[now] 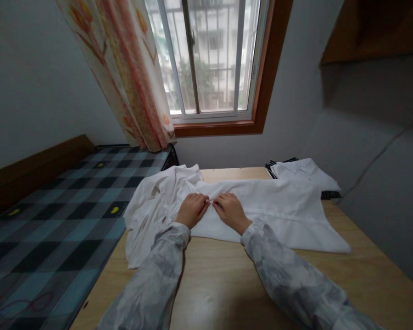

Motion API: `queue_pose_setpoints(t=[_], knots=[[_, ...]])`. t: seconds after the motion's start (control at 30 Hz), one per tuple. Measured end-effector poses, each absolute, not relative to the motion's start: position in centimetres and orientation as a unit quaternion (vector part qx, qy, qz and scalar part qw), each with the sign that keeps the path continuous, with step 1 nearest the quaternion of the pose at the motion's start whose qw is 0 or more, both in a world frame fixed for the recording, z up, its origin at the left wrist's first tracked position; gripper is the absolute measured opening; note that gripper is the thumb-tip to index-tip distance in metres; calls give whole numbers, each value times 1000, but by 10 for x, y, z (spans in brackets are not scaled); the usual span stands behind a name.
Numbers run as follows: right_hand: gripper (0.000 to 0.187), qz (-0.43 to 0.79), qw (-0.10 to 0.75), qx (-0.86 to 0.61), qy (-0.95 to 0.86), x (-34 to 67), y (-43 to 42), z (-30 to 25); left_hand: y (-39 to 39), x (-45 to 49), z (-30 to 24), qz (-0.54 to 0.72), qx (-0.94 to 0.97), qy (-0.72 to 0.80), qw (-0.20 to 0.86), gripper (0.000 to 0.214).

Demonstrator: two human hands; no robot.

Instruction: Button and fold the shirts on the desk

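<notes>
A white shirt (278, 201) lies spread across the wooden table, its left part rumpled and its right part fairly flat. Near its middle, my left hand (193, 210) pinches a small bit of the fabric between thumb and fingers. Close beside it, my right hand (231, 211) is closed in a pinch on the same spot, the fingertips of both hands almost meeting. What exactly sits between the fingertips is too small to make out.
The wooden table (209, 284) reaches to the wall under the window. Folded clothes (306, 172), white over black-striped, are stacked at its back right corner. A bed with a checked cover (89, 197) adjoins on the left. A curtain (134, 91) hangs at the window.
</notes>
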State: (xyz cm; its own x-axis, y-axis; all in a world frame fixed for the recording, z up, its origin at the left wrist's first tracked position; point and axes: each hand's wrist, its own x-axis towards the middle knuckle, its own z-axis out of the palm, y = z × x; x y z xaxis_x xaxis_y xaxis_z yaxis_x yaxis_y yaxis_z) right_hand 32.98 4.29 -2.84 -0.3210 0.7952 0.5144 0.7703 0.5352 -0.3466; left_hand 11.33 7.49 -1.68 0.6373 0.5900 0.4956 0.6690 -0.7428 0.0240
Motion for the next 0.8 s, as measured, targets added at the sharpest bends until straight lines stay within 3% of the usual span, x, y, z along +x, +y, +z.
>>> queue_pose_setpoints(t=[0.2,0.5,0.8], knots=[[15,58,360,-480,-798,330,46,-39,74,114,-18,-269,-911,-314,-2,23],[17,0,381,-497,-780,326,34,-33,75,117,-25,-349,-830,-389,-196,19],[18,-24,337,-511,-791,322,34,-39,77,118,-27,-364,-813,-396,-221,18]])
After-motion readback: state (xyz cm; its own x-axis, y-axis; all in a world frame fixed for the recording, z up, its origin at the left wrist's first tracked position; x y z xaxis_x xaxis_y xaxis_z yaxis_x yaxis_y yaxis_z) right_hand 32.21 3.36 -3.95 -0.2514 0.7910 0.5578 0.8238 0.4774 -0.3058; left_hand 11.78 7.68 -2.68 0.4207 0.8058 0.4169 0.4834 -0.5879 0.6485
